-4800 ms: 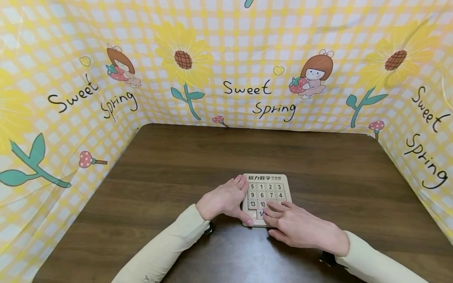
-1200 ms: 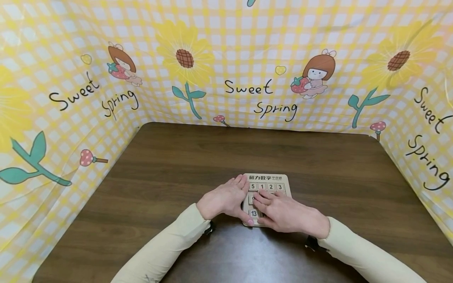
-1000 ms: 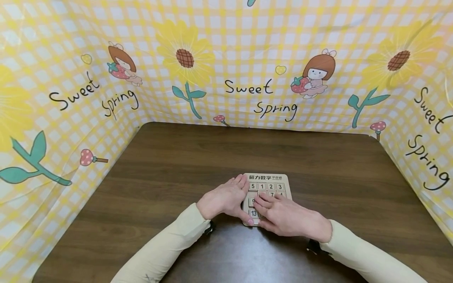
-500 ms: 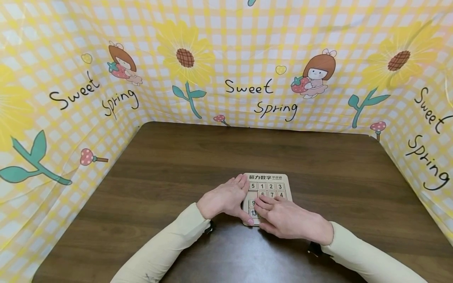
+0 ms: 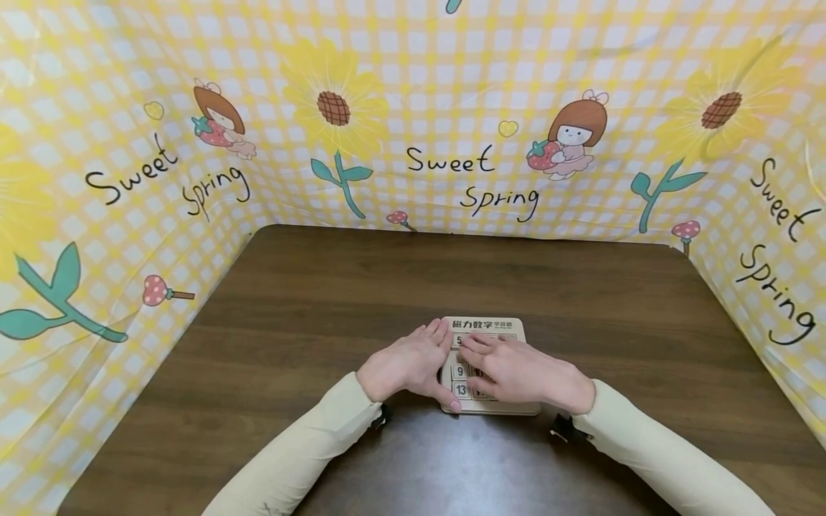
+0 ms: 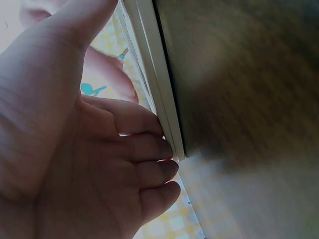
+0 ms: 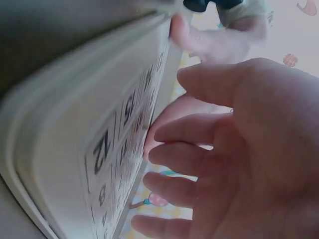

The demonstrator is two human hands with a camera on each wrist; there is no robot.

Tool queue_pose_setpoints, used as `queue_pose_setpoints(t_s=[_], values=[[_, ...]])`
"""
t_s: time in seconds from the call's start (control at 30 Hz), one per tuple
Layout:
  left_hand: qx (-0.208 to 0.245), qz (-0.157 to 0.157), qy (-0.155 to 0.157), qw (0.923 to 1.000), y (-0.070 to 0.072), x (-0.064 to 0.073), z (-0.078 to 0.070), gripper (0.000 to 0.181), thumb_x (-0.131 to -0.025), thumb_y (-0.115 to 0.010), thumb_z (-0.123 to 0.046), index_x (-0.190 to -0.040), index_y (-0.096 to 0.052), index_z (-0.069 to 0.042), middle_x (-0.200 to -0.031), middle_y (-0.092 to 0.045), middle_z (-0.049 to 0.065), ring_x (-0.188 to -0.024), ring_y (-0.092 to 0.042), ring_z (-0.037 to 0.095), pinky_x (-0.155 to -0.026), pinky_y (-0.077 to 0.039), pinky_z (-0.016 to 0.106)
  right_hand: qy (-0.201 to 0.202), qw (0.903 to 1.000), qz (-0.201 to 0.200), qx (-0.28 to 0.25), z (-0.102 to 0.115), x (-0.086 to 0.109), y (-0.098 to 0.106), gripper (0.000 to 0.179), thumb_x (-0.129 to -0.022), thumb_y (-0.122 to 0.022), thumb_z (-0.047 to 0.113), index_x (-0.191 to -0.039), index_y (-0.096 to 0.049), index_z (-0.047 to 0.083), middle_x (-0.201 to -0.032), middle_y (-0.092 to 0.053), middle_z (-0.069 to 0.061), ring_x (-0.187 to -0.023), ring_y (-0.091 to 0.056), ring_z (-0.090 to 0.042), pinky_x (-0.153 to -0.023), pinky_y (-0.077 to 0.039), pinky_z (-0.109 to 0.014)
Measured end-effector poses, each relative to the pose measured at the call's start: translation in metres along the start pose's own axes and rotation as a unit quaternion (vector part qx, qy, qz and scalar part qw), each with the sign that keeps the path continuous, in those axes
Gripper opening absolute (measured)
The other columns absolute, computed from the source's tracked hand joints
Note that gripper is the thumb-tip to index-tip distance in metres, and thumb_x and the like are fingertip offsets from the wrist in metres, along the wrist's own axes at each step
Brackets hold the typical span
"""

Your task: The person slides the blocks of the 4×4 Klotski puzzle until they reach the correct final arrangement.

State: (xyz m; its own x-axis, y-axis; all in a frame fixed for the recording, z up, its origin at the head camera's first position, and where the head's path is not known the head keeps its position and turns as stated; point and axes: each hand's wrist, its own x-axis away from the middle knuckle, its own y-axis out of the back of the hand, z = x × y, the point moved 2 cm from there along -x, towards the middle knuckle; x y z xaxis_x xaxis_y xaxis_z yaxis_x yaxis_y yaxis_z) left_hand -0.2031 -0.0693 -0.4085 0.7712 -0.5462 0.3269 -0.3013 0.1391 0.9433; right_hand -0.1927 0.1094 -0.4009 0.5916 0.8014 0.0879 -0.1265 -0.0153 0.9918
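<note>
A pale number sliding puzzle [image 5: 484, 325] lies flat on the table, with dark numbers on its square tiles. My left hand [image 5: 413, 364] lies along its left edge, fingertips at the far corner and thumb on the near corner. The left wrist view shows those fingers [image 6: 154, 172] straight against the board's side. Over the upper rows, my right hand [image 5: 519, 369] has its fingertips on or just above the tiles, hiding most of them. Tiles 5, 9 [image 5: 459, 372] and 13 [image 5: 461, 390] show in the left column. Tile 12 [image 7: 102, 152] shows in the right wrist view.
The dark wooden table [image 5: 361, 279] extends around the puzzle on all sides. A yellow checked cloth [image 5: 452, 86] with flowers and lettering hangs behind it and at both sides. Each wrist carries a small black device.
Tiles 9 and 13 have each slid one row nearer since the earliest frame. My right hand has moved farther up the board, over the top rows. The left hand has stayed in place.
</note>
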Motion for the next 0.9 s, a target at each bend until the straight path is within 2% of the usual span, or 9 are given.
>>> queue_pose_setpoints(t_s=[0.17,0.37,0.7,0.9], values=[[0.005,0.002,0.003,1.0,-0.0003,0.0004,0.0005,0.126,-0.071,-0.065,-0.079,-0.156,-0.017,0.0,-0.165,-0.01,0.017,-0.154,-0.012,0.027,-0.125,-0.019,0.04,-0.026,0.9995,0.017,-0.005,-0.0063,-0.0082,-0.0004,0.06,-0.1,-0.053,0.04,-0.147,-0.044,0.004,-0.155,-0.04,-0.016,-0.145,-0.035,-0.034,-0.109,-0.038,-0.063],[0.004,0.004,0.001,1.0,-0.0013,-0.0006,0.0007,0.126,-0.071,-0.064,-0.079,-0.156,-0.016,0.0,-0.165,-0.009,0.017,-0.154,-0.011,0.027,-0.125,-0.019,0.039,-0.04,0.9986,0.034,-0.012,-0.0104,-0.0115,-0.0037,0.062,-0.1,-0.052,0.041,-0.149,-0.041,0.005,-0.157,-0.036,-0.014,-0.147,-0.03,-0.034,-0.111,-0.035,-0.063],[0.004,0.006,0.004,1.0,-0.0009,-0.0002,0.0003,0.127,-0.07,-0.064,-0.08,-0.156,-0.014,-0.001,-0.165,-0.007,0.016,-0.154,-0.01,0.026,-0.126,-0.018,0.039,-0.019,0.9997,0.009,0.016,-0.0071,-0.0077,-0.0068,0.059,-0.099,-0.054,0.039,-0.146,-0.045,0.003,-0.152,-0.043,-0.017,-0.144,-0.037,-0.036,-0.109,-0.039,-0.06],[0.004,0.003,0.003,1.0,-0.0015,-0.0003,-0.0001,0.126,-0.071,-0.065,-0.079,-0.156,-0.015,0.0,-0.165,-0.008,0.017,-0.154,-0.011,0.027,-0.125,-0.019,0.039,-0.015,0.9998,0.006,0.015,-0.0026,-0.0049,-0.0073,0.06,-0.099,-0.053,0.039,-0.146,-0.045,0.003,-0.152,-0.044,-0.016,-0.144,-0.038,-0.035,-0.11,-0.039,-0.06]])
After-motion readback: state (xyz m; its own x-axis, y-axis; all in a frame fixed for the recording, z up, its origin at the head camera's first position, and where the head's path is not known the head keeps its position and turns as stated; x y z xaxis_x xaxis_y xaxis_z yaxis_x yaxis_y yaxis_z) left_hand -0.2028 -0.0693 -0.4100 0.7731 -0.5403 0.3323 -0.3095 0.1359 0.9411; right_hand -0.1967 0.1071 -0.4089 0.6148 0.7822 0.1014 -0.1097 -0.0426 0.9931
